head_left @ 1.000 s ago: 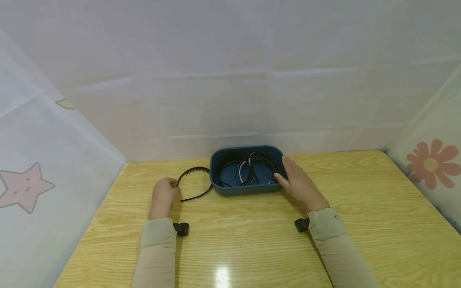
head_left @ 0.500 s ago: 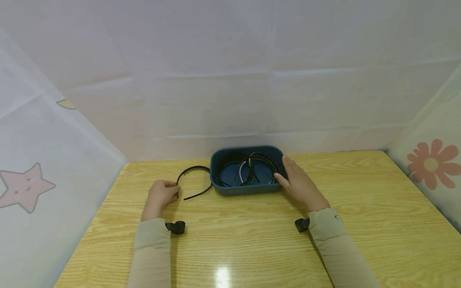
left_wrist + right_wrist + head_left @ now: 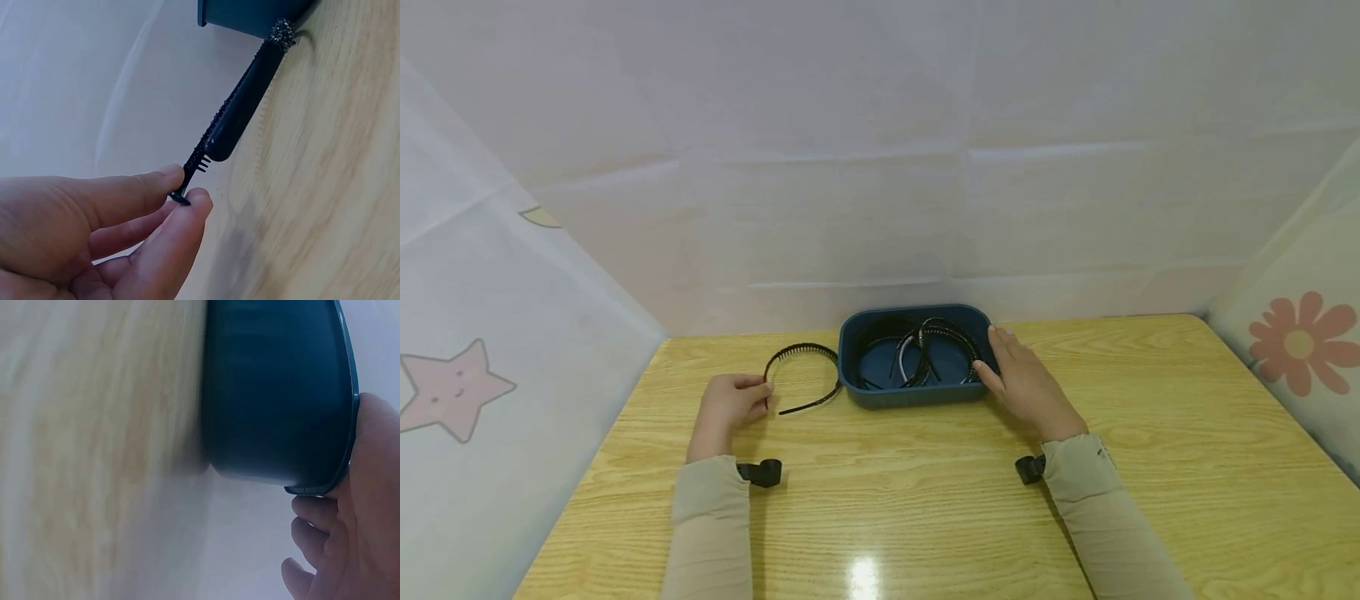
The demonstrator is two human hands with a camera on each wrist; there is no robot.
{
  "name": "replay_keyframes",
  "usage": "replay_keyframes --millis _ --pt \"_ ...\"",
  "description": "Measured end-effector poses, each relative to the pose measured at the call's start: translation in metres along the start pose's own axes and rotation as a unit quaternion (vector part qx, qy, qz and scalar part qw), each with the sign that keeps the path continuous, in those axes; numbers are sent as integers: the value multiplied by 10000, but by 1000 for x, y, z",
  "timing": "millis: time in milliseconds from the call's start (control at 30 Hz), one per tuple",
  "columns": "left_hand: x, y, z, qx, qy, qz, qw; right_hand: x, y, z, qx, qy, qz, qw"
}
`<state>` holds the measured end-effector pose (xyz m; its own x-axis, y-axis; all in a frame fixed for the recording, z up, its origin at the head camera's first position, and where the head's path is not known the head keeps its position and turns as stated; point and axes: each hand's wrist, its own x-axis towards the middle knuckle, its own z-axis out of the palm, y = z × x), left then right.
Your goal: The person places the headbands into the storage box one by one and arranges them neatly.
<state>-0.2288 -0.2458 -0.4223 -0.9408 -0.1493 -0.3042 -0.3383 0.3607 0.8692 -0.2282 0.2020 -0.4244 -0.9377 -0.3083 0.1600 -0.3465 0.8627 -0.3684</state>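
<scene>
In the head view my left hand (image 3: pixel 730 408) is left of a dark blue plastic bin (image 3: pixel 917 399). Its thumb and fingers pinch one tip of a black toothed headband (image 3: pixel 808 345). The left wrist view shows the headband (image 3: pixel 244 106) edge-on, its curve reaching toward the bin's side, with a sparkly textured surface. Whether it touches the bin is unclear. My right hand (image 3: pixel 1030 390) rests along the bin's right end, thumb over the rim and the other fingers fairly straight outside. Several black headbands (image 3: pixel 925 352) lie overlapping inside the bin, one partly whitish.
The bin stands on a wood-grain table (image 3: pixel 880 483), near its back edge. A pale sheet (image 3: pixel 880 208) rises right behind it, and printed side panels flank the table. Each wrist carries a small black camera mount.
My left hand has drawn slightly left, turning at the wrist, and the headband tip now shows between thumb and fingers. The headband shifts a little with it. My right hand and the bin stay put.
</scene>
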Motion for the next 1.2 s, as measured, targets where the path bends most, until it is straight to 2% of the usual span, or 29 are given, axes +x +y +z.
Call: replay_keyframes --millis 600,1200 --pt "-13 11 -4 -395 311 225 9985 -2 5 -6 -129 -180 -109 9997" --pt "-27 34 -7 -898 715 841 9898 -1 9 -9 -26 -249 -163 9996"
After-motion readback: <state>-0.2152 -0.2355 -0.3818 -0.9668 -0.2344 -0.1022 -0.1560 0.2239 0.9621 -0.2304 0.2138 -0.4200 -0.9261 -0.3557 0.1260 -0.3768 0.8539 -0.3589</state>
